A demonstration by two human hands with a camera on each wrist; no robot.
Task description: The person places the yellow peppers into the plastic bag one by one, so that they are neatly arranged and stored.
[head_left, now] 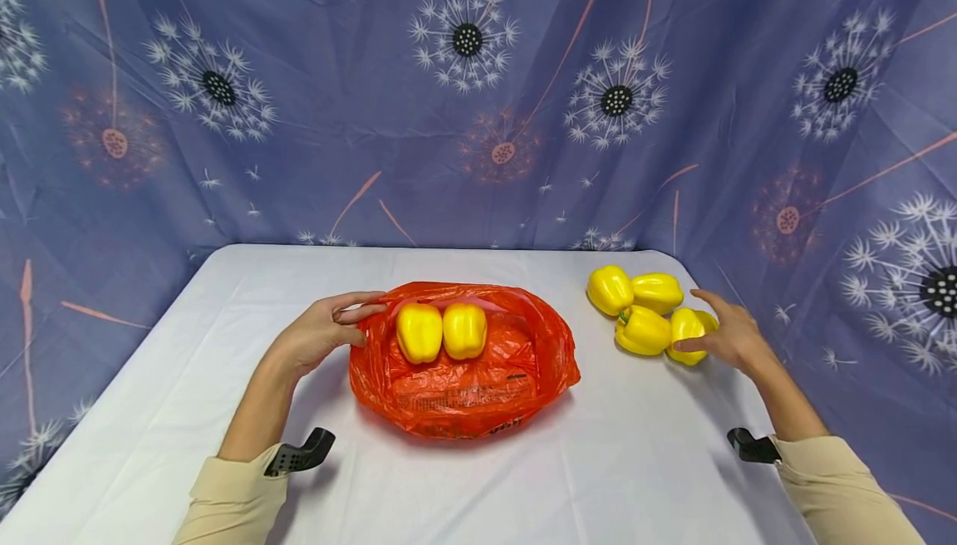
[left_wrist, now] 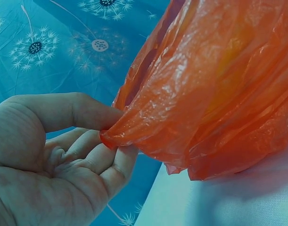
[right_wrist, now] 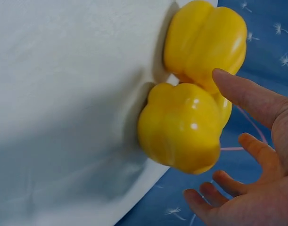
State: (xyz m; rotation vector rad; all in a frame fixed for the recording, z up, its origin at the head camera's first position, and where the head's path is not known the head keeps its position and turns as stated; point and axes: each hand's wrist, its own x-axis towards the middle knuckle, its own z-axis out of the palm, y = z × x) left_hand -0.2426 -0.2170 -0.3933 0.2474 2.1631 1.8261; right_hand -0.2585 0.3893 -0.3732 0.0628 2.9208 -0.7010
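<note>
A red plastic bag [head_left: 463,400] lies with its mouth spread wide, and two yellow bell peppers [head_left: 420,334] sit side by side inside it. My left hand [head_left: 325,331] is at the bag's left edge; in the left wrist view, its thumb and fingers pinch a fold of the bag [left_wrist: 181,108]. Over at the right, my right hand [head_left: 728,336] hovers around the outermost of several loose yellow peppers [head_left: 643,331]. In the right wrist view its fingers [right_wrist: 245,94] are spread beside the nearest pepper [right_wrist: 181,129] and grip nothing. Touching fingertips cannot be made out.
The loose peppers stand close together near the right edge of the white-covered table [head_left: 635,445]. A blue curtain with dandelion prints [head_left: 336,113] hangs behind and along the sides. Each wrist carries a black strapped device [head_left: 302,452].
</note>
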